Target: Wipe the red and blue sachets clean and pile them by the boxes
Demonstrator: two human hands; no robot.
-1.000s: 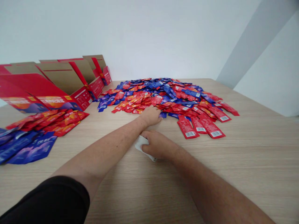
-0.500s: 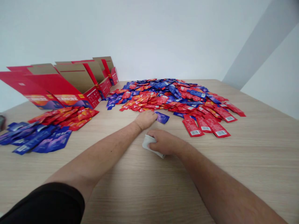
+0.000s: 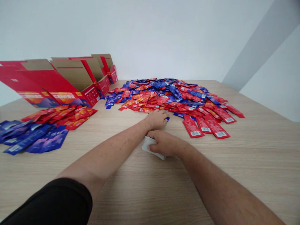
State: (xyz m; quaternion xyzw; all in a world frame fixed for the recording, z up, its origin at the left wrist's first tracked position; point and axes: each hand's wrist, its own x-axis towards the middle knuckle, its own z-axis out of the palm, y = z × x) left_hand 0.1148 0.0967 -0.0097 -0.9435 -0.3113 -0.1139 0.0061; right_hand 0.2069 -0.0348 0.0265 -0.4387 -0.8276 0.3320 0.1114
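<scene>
My left hand (image 3: 157, 119) lies over a small blue-purple sachet (image 3: 167, 119) on the table, its fingers curled down around the sachet's right end. Most of the sachet is hidden under the hand, and the thumb does not show. Closer to me, my right hand (image 3: 165, 142) is closed on a white folded cloth-like piece (image 3: 150, 144), which rests on the table. The right hand's knuckles are close against my left wrist. Just beyond the left hand spreads a large heap of red and blue sachets (image 3: 161, 93).
Open red cardboard boxes (image 3: 90, 95) stand in a row at the back left. In front of them lie a fanned pile of red sachets (image 3: 67, 116) and one of blue sachets (image 3: 37, 136). Several red sachets (image 3: 217, 126) stick out from the heap on the right. A white wall closes off the back.
My left hand has moved right, over the blue-purple sachet, and now covers most of it. The right hand keeps its grip on the white piece in nearly the same place. The view has shifted slightly.
</scene>
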